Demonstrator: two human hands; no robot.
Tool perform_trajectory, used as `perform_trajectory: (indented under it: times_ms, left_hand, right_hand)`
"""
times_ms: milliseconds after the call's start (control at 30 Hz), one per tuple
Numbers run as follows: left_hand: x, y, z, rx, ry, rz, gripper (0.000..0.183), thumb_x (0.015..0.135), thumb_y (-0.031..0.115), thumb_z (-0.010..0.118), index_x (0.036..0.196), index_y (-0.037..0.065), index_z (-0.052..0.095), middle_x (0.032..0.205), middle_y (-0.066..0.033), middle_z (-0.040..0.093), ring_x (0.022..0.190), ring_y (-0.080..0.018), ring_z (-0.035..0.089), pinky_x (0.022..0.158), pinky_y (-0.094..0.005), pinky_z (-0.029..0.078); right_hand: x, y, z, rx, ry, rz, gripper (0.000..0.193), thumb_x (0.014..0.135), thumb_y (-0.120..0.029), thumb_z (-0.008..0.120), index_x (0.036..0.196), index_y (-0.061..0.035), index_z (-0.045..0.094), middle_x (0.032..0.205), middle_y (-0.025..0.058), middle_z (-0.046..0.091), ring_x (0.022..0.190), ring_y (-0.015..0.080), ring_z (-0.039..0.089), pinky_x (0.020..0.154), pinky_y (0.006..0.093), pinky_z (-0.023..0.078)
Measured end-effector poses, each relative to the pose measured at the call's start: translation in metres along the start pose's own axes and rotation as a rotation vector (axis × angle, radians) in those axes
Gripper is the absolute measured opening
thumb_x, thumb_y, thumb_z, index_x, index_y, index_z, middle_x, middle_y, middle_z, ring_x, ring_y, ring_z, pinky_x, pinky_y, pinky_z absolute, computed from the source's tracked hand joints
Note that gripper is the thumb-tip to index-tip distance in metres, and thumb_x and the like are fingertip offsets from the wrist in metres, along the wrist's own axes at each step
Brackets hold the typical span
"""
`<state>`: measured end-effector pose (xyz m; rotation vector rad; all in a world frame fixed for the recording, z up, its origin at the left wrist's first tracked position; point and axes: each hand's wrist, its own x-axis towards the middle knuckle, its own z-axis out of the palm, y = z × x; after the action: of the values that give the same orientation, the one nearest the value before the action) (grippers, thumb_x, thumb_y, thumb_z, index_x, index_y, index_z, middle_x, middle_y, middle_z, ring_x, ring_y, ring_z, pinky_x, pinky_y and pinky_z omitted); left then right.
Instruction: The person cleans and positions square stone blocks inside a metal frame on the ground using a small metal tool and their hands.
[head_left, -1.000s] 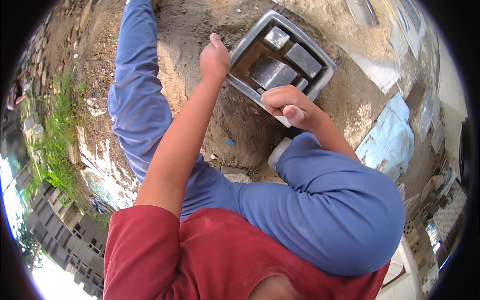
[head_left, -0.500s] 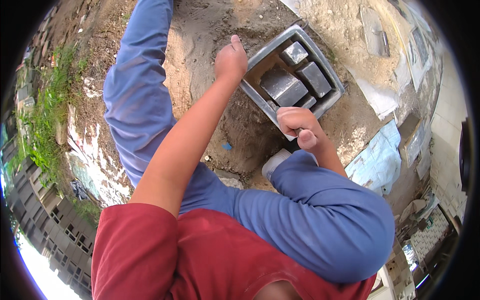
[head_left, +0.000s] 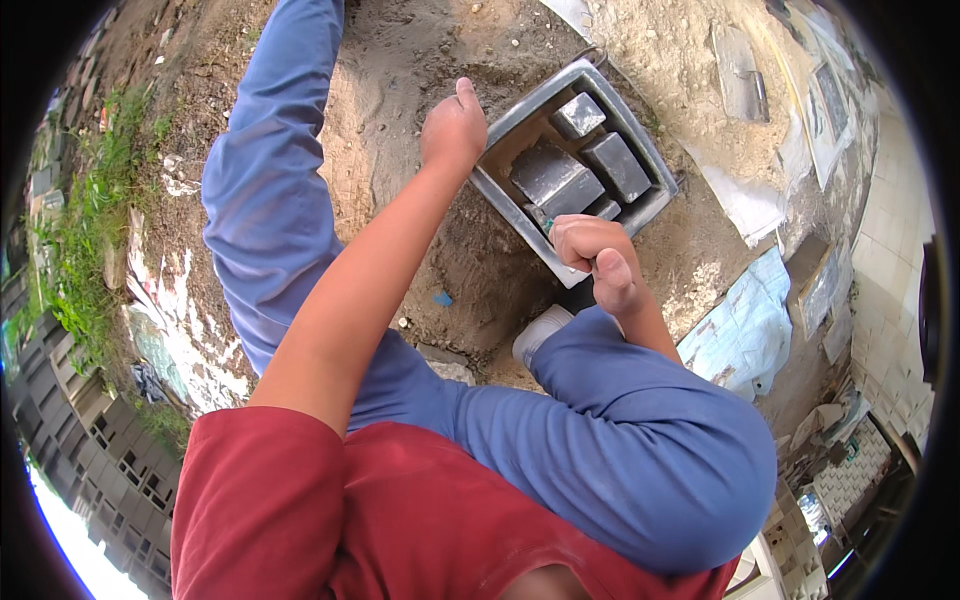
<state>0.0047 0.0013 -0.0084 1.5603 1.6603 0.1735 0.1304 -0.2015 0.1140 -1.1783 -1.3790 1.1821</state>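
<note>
A square grey metal mold (head_left: 655, 208) lies tilted on the ground, with several raised dark metal blocks (head_left: 556, 178) inside it. My left hand (head_left: 453, 135) is closed at its left side, thumb pointing up; whatever the curled fingers hold is hidden. Over the mold's near corner, my right hand (head_left: 597, 258) is wrapped round a thin tool. Only a short tip (head_left: 548, 226) with a bit of green shows beyond the knuckles, beside the nearest blocks. The tool's kind cannot be made out.
My bent legs in blue trousers (head_left: 265, 190) frame the dirt ground. A flat trowel-like tool (head_left: 742, 85) lies far right. Pale blue sheeting (head_left: 745, 330) and a white sheet (head_left: 745, 200) lie right of the mold. Stacked grey blocks (head_left: 75, 450) and grass (head_left: 95, 230) are at left.
The right hand has turned slightly, and a green bit now shows at the tool's tip. The whole view has shifted a little; the left hand stays at the mold's side.
</note>
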Motion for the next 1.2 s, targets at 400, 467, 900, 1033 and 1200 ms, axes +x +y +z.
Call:
perform_trajectory:
  times_ms: [400, 467, 900, 1033, 1200]
  left_hand:
    - [-0.001, 0.008, -0.009, -0.037, -0.035, 0.042, 0.076, 0.108, 0.052, 0.023, 0.104, -0.004, 0.075, 0.116, -0.0327, 0.068, 0.113, -0.0493, 0.063, 0.102, -0.0550, 0.046]
    - [-0.004, 0.010, -0.007, -0.015, -0.035, 0.029, 0.076, 0.108, 0.051, 0.022, 0.103, -0.004, 0.075, 0.114, -0.0327, 0.068, 0.113, -0.0495, 0.063, 0.102, -0.0549, 0.046]
    - [0.000, 0.005, -0.010, -0.010, -0.033, 0.045, 0.078, 0.107, 0.053, 0.021, 0.103, -0.003, 0.075, 0.114, -0.0313, 0.069, 0.113, -0.0497, 0.062, 0.103, -0.0554, 0.045]
    - [-0.004, 0.010, -0.005, 0.012, -0.026, 0.027, 0.080, 0.107, 0.054, 0.021, 0.104, -0.006, 0.073, 0.114, -0.0327, 0.068, 0.113, -0.0508, 0.062, 0.101, -0.0553, 0.046]
    - [0.011, -0.003, -0.001, 0.007, 0.091, 0.006, 0.082, 0.106, 0.057, 0.021, 0.080, 0.003, 0.076, 0.096, -0.0233, 0.074, 0.100, -0.0443, 0.067, 0.096, -0.0495, 0.048]
  right_hand:
    - [-0.010, 0.011, 0.001, 0.033, 0.020, -0.166, 0.075, 0.104, -0.069, 0.019, 0.062, -0.0068, 0.028, 0.059, 0.0050, 0.028, 0.052, 0.0225, 0.031, 0.050, 0.0371, 0.024]
    - [-0.005, 0.014, 0.004, -0.048, -0.013, -0.169, 0.077, 0.104, -0.069, 0.019, 0.060, -0.0061, 0.028, 0.056, 0.0046, 0.028, 0.049, 0.0225, 0.032, 0.048, 0.0367, 0.024]
    - [-0.016, 0.012, -0.006, -0.009, 0.007, -0.197, 0.072, 0.103, -0.064, 0.025, 0.059, -0.0078, 0.025, 0.056, 0.0060, 0.024, 0.048, 0.0260, 0.030, 0.049, 0.0401, 0.023]
    - [-0.025, -0.005, -0.013, 0.033, -0.016, -0.191, 0.073, 0.101, -0.067, 0.028, 0.059, -0.0078, 0.027, 0.057, 0.0067, 0.026, 0.049, 0.0272, 0.032, 0.050, 0.0399, 0.024]
    - [-0.018, 0.017, -0.004, -0.013, -0.088, -0.270, 0.077, 0.101, -0.072, 0.028, 0.057, -0.0088, 0.026, 0.053, 0.0035, 0.028, 0.045, 0.0227, 0.032, 0.047, 0.0374, 0.023]
